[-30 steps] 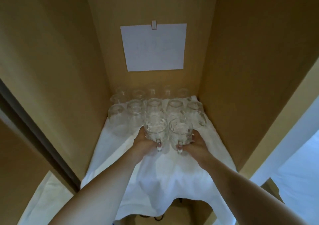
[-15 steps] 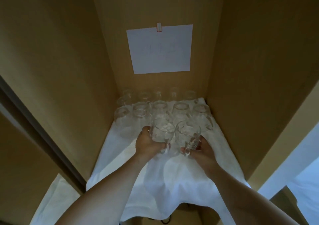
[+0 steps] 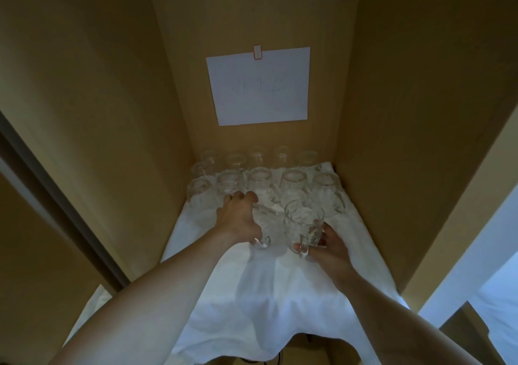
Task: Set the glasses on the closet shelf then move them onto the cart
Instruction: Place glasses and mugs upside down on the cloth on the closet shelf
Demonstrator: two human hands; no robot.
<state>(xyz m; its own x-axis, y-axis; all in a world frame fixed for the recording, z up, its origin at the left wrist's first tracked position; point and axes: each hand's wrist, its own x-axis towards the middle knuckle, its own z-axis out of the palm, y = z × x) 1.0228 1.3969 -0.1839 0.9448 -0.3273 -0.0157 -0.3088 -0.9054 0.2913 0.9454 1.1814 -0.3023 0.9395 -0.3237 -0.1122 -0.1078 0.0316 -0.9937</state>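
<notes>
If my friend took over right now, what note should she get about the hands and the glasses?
Left hand: grips a handled glass mug low over the white cloth on the closet shelf.
Right hand: grips a second mug, which looks raised off the cloth.
Other glasses: stand in rows at the back of the shelf, below the paper sheet.
Done: many glasses are shelved.
Left: whether these two are arriving or leaving cannot be told; the cart is not in view.

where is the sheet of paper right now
In the head view, the sheet of paper hangs on the closet's back wall, upper centre, held by a small clip, above the rows of glasses.
</notes>
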